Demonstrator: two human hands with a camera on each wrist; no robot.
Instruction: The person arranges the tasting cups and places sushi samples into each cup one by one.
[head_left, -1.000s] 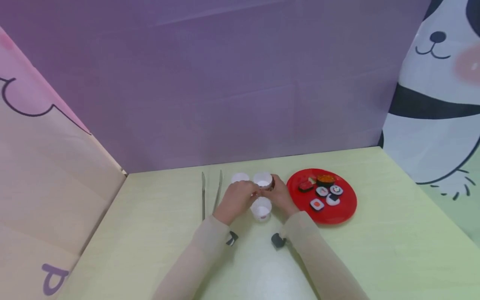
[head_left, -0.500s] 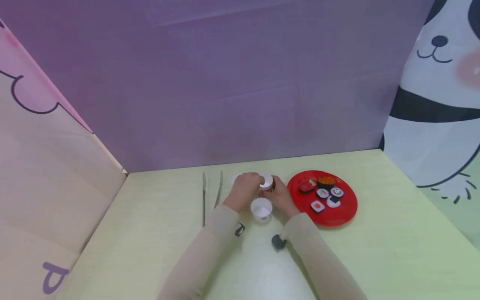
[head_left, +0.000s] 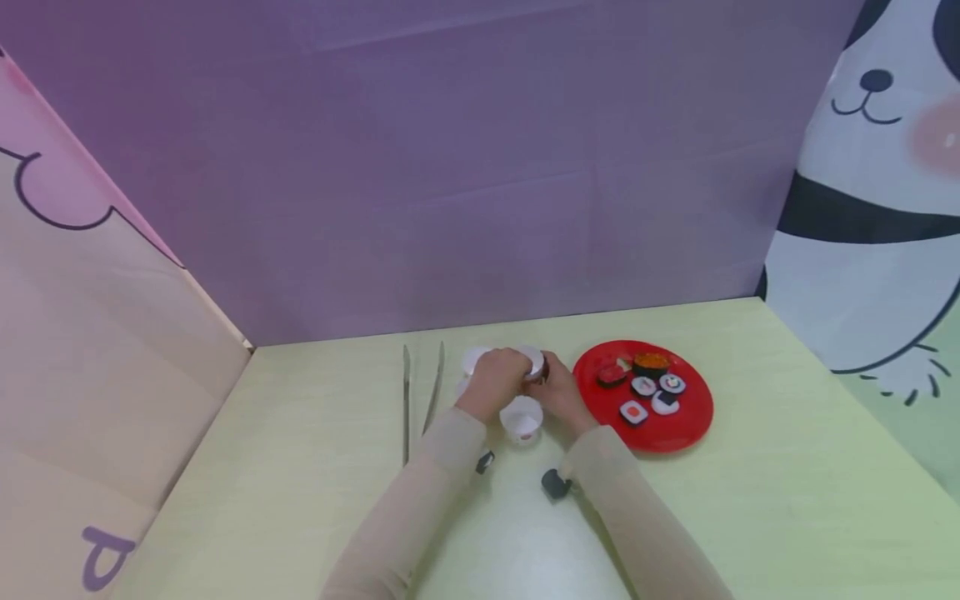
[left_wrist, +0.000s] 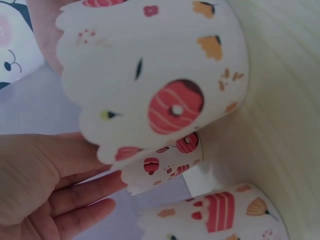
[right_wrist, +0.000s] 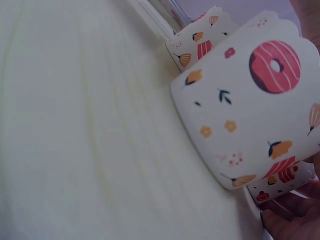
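Observation:
Several white paper baking cups with donut and cake prints stand close together on the table. In the head view, my left hand (head_left: 497,383) reaches over the back right cup (head_left: 531,360), and my right hand (head_left: 558,392) grips its right side. In the left wrist view, the left thumb and index finger pinch that cup (left_wrist: 162,167) near its scalloped rim; the thumb tip is hidden. The remaining fingers (left_wrist: 87,215) stretch out beside it. Right fingers (right_wrist: 280,215) curl about the same cup in the right wrist view. A front cup (head_left: 522,418) stands untouched nearer me.
The back left cup (head_left: 474,358) is partly behind the left hand. Two long thin metal tools (head_left: 407,400) lie to the left. A red plate (head_left: 693,421) with several sushi pieces (head_left: 651,363) sits at the right. A purple cloth wall (head_left: 450,208) rises behind the table.
My left hand has moved slightly right and over the rim of the back right cup. That cup shifts a little to the right. My right hand stays almost in place.

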